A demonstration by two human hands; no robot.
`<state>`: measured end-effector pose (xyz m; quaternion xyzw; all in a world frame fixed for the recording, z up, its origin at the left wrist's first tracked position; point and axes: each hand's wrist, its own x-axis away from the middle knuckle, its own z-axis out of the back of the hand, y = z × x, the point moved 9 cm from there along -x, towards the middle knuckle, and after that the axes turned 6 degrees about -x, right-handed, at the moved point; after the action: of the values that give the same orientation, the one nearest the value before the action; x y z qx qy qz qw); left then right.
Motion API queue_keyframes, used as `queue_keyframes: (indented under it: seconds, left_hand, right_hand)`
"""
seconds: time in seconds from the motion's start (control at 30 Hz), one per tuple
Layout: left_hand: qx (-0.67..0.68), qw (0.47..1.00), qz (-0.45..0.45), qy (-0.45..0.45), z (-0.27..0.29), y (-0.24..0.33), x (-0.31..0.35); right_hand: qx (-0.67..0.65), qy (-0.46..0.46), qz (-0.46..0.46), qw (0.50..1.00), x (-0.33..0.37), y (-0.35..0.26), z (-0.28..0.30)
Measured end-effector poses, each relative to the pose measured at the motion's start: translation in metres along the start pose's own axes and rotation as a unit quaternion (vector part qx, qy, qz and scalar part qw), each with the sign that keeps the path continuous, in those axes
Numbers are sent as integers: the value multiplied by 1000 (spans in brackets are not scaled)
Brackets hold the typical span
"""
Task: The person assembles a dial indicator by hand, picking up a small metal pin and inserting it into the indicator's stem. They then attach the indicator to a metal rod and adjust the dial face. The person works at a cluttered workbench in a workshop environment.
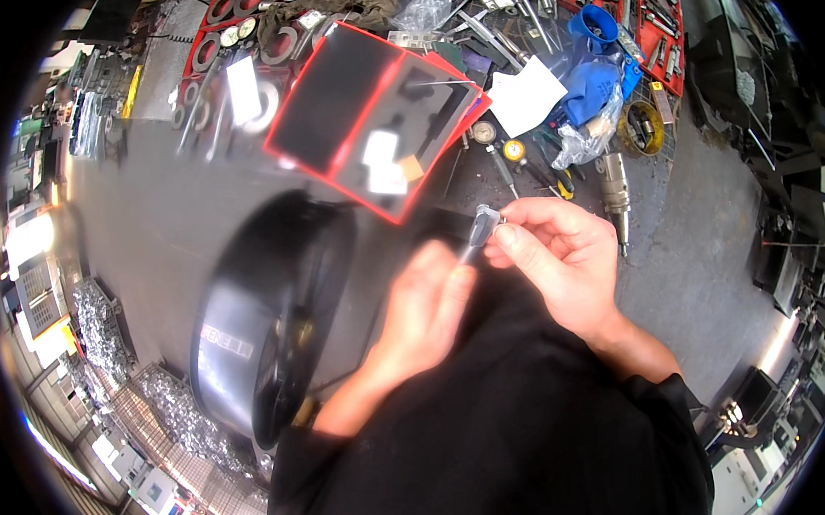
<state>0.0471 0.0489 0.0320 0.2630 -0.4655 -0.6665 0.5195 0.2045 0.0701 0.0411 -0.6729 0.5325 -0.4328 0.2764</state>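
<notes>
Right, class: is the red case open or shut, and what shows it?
Open: the red case lies spread out, its two dark-lined halves side by side, both insides facing up.

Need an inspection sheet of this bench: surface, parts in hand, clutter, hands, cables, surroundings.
Surface: grey benchtop, crowded toward the far side.
Job's things: small grey-and-clear item, exact kind unclear.
Clutter: red-edged folder, white paper, yellow dial gauge, blue cup, metal toolholder.
Hands: left hand, blurred, at the item's lower end; right hand pinches near its upper end.
Cables: apparent black coiled cord, upper left.
Surroundings: silvery metal shavings, lower left.
</notes>
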Motion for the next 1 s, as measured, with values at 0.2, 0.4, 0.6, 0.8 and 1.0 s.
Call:
queue_keyframes:
  seconds: [0.2,0.4,0.6,0.8,1.0]
  left_hand:
    - [-1,1000,4,2,0,0,0]
    - [-6,1000,24,-15,1,-1,-1]
    - [-11,999,36,-18,1,-3,-1]
    - [-7,1000,15,-4,1,-2,-3]
    - [-8,1000,3,3,1,-2,-3]
  right_hand:
    - [23,-27,-20,999,-2,0,0]
    - [21,7,14,1000,-2,-4,-2]
    - [19,11,-28,999,-2,-1,1]
    - [17,16,23,999,-4,-6,-2]
    - [14,-2,-18,1000,-5,-1,2]
